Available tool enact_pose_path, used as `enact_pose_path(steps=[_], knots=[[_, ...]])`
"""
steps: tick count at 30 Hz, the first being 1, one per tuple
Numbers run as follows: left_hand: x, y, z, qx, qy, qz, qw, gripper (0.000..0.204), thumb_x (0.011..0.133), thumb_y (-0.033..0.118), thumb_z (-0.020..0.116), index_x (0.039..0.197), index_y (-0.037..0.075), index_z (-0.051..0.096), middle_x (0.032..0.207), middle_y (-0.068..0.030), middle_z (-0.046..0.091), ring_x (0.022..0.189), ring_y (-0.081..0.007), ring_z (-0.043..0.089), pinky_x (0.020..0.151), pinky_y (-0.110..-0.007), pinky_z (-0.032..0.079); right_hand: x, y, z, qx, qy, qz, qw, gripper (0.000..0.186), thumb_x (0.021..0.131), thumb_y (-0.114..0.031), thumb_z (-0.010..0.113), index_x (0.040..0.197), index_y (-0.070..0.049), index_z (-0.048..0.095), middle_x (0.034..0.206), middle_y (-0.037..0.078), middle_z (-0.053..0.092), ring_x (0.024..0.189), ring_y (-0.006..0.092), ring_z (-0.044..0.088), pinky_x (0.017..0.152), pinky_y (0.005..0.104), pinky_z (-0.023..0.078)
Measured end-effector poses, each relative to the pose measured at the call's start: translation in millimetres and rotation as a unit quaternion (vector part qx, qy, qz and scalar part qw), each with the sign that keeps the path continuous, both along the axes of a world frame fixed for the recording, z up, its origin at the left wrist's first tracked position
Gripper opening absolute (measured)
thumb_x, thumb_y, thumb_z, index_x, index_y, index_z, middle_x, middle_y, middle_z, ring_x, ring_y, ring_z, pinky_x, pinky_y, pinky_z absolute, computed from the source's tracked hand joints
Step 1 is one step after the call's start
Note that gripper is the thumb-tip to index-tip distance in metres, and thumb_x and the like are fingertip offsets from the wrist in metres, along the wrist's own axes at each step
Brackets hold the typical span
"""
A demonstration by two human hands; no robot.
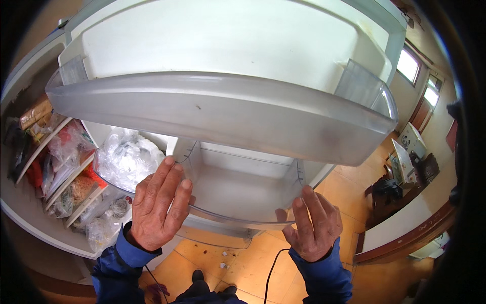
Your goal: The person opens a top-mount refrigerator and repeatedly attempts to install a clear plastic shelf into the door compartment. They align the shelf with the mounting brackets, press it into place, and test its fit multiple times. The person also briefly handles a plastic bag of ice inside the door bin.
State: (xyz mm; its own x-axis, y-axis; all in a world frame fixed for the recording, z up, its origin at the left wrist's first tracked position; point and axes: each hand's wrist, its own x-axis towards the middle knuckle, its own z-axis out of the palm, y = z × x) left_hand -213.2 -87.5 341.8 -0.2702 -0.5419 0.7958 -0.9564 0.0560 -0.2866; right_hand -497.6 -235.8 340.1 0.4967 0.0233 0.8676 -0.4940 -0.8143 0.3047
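Note:
A wide clear plastic door bin, holding nothing I can see, sits low on the inside of the open fridge door. My left hand is at the bin's left front corner, with its fingers over the rim and its thumb mostly hidden. At the right front corner, my right hand grips the bin's edge, the fingers outside and the thumb by the front wall. Above both hands, a longer greyish clear bin crosses the door and hides part of the lower one's back.
Fridge shelves packed with bagged food stand at the left. A clear plastic bag bundle lies beside my left hand. Below are an orange tiled floor with small scraps and a dark cable. Black bags sit at the right.

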Motion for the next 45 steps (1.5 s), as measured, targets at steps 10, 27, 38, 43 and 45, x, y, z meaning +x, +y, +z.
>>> enact_pose_path(steps=[10, 27, 38, 43, 45], knots=[[4.8, 2.7, 2.1, 0.018, 0.005, -0.016, 1.0, 0.085, 0.079, 0.002, 0.081, 0.153, 0.003, 0.04, 0.138, -0.0266, 0.059, 0.133, -0.0442, 0.058, 0.096, -0.049, 0.051, -8.6, 3.1, 5.4, 0.009, 0.06, -0.001, 0.998, 0.052, 0.084, -0.016, 0.081, 0.132, -0.004, 0.065, 0.132, 0.02, 0.065, 0.103, 0.0279, 0.07, 0.071, 0.0332, 0.05], [8.5, 0.4, -4.4, 0.025, 0.052, -0.066, 0.996, 0.05, 0.094, -0.002, 0.064, 0.143, 0.004, 0.053, 0.142, -0.0256, 0.057, 0.138, -0.0418, 0.054, 0.097, -0.043, 0.054, -4.1, 15.7, -6.9, -0.013, 0.038, -0.091, 0.995, 0.075, 0.077, -0.025, 0.092, 0.141, -0.004, 0.058, 0.131, 0.021, 0.063, 0.114, 0.0359, 0.064, 0.095, 0.0439, 0.054], [9.7, -3.1, -9.4, 0.016, 0.056, -0.079, 0.995, 0.044, 0.096, 0.002, 0.065, 0.14, 0.003, 0.055, 0.135, -0.0249, 0.062, 0.132, -0.0423, 0.059, 0.093, -0.042, 0.056, 0.5, 13.2, -14.5, -0.022, 0.05, -0.108, 0.993, 0.075, 0.075, -0.022, 0.093, 0.138, -0.003, 0.059, 0.132, 0.021, 0.064, 0.116, 0.0368, 0.065, 0.094, 0.0439, 0.056], [5.0, -3.1, -12.8, 0.012, 0.046, -0.06, 0.997, 0.033, 0.099, 0.009, 0.063, 0.132, 0.005, 0.061, 0.131, -0.0224, 0.066, 0.132, -0.0406, 0.06, 0.092, -0.04, 0.054, -3.7, 14.9, -15.3, -0.003, 0.052, -0.104, 0.993, 0.073, 0.075, -0.021, 0.093, 0.138, -0.002, 0.06, 0.133, 0.022, 0.064, 0.114, 0.0371, 0.066, 0.095, 0.0446, 0.056], [7.2, -2.7, -11.0, 0.0, 0.012, -0.042, 0.999, 0.027, 0.101, 0.013, 0.062, 0.127, 0.006, 0.065, 0.13, -0.0204, 0.068, 0.133, -0.0392, 0.06, 0.092, -0.04, 0.051, -3.7, 15.2, -13.9, 0.0, 0.051, -0.098, 0.994, 0.074, 0.075, -0.021, 0.093, 0.138, -0.001, 0.059, 0.133, 0.022, 0.064, 0.114, 0.0378, 0.066, 0.095, 0.0452, 0.055]])
